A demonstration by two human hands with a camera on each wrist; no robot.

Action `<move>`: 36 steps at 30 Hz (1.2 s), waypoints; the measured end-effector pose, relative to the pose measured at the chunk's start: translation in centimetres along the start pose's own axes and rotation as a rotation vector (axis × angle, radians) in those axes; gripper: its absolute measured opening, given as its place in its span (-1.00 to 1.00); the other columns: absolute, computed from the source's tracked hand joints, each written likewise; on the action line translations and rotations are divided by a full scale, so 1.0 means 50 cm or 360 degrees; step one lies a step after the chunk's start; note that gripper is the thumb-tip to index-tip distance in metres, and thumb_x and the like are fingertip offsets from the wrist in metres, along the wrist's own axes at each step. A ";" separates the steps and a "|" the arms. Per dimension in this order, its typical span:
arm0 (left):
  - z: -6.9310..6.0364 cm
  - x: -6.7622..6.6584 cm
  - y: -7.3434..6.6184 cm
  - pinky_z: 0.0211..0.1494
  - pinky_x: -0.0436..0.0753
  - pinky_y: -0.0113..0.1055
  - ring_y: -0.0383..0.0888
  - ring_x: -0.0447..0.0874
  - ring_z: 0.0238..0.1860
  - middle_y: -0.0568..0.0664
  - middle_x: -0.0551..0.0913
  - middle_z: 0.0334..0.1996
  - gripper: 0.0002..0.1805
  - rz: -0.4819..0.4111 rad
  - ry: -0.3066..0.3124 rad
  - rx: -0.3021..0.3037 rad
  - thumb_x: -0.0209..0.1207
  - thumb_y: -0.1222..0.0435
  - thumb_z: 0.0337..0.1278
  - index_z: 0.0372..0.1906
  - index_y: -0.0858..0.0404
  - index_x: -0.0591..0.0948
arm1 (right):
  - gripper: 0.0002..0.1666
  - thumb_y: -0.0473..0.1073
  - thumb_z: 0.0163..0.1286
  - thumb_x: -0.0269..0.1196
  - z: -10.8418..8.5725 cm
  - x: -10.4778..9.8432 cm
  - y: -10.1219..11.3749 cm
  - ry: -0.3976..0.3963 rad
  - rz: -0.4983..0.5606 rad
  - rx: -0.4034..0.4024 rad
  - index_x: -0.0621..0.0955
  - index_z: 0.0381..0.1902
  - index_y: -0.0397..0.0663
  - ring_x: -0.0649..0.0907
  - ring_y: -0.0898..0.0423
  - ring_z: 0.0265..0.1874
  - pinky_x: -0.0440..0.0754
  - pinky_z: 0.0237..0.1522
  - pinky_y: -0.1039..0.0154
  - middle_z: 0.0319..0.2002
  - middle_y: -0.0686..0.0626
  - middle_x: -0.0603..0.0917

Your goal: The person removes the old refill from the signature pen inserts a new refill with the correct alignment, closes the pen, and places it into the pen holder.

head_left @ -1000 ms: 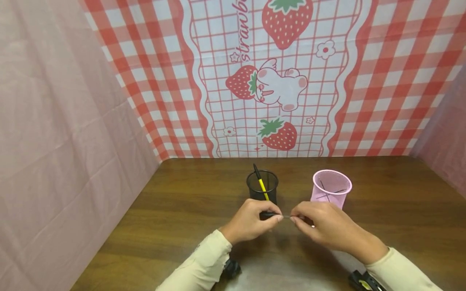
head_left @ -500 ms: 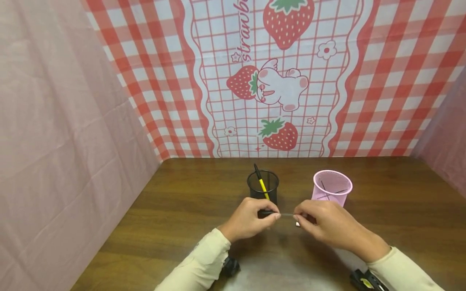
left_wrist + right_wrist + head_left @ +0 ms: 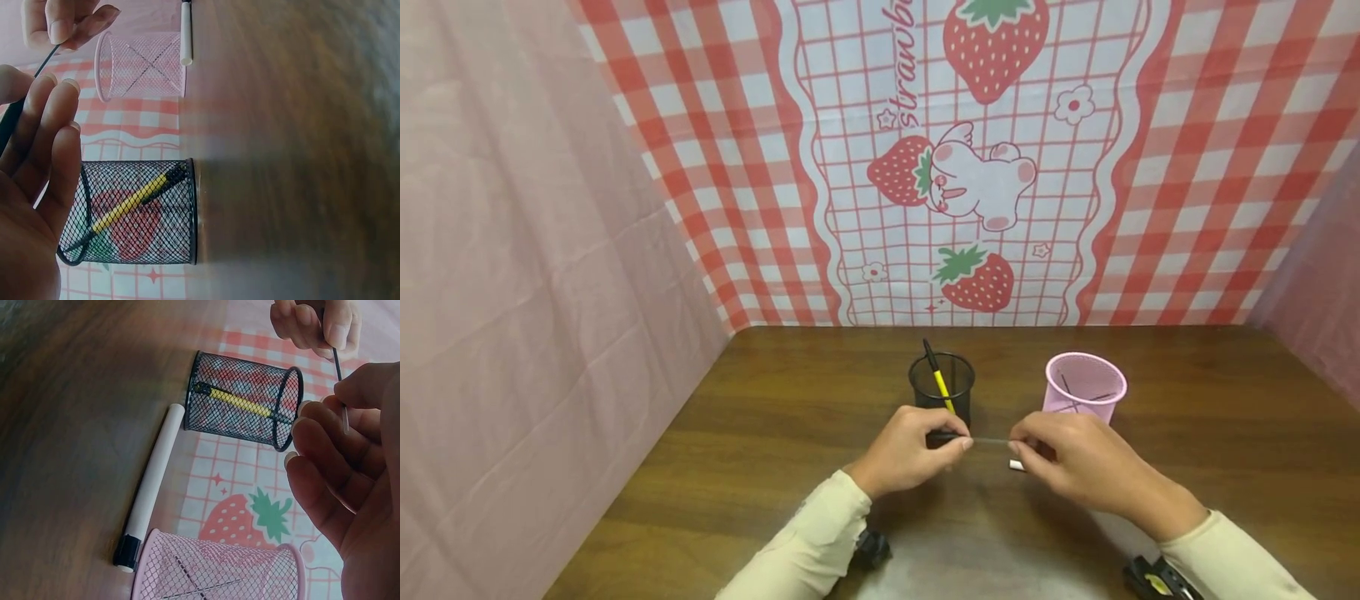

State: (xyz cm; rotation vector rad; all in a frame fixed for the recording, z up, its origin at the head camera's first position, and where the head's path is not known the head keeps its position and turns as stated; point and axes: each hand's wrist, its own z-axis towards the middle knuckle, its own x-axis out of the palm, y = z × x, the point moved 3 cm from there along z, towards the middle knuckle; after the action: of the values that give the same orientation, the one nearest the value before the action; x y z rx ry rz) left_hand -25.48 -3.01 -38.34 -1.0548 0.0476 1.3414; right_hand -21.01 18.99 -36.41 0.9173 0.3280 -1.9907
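1. The brown surface (image 3: 760,433) ends at the back against a hanging cloth (image 3: 715,167); a pink curtain (image 3: 535,250) lines its left edge.
2. A strip of wood separates the black mesh cup (image 3: 162,237) from the pink mesh cup (image 3: 150,84), and wider stretches run outward from the cups to each side edge.
3. The left hand (image 3: 910,450) holds a black stick (image 3: 9,125) between thumb and fingers; the right hand (image 3: 1075,458) pinches a thin rod (image 3: 991,441) near one end.
4. The rod spans the narrow gap between the hands, above the surface and on the near side of the cups. It is straight and dark, with a paler tip past the right thumb.
5. Both cups are round, upright wire mesh; crossed dark lines show on the pink one. The wood looks smooth and grained, the cloth checked red and white with strawberries.
6. A yellow-and-black pen (image 3: 939,379) leans inside the black cup, its top above the rim.
7. A white marker (image 3: 153,475) with a black end lies flat, partly under the right hand in the head view.
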 end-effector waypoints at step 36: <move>-0.007 -0.005 0.006 -0.48 0.63 -0.47 -0.45 0.60 -0.59 -0.13 0.65 -0.54 -0.95 -0.0007 0.0029 -0.0126 0.27 0.34 0.31 -0.25 0.24 0.70 | -0.77 -0.29 0.10 0.42 -0.011 0.005 -0.010 0.0009 0.0026 0.0008 0.66 -0.34 0.15 0.49 0.48 -0.49 0.45 -0.46 0.52 -0.45 0.40 0.56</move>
State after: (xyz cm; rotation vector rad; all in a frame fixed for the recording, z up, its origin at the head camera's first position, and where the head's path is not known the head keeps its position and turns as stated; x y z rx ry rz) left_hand -25.63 -3.44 -38.58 -1.1330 0.0055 1.3386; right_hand -21.26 19.41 -37.02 0.9265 0.3177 -1.9752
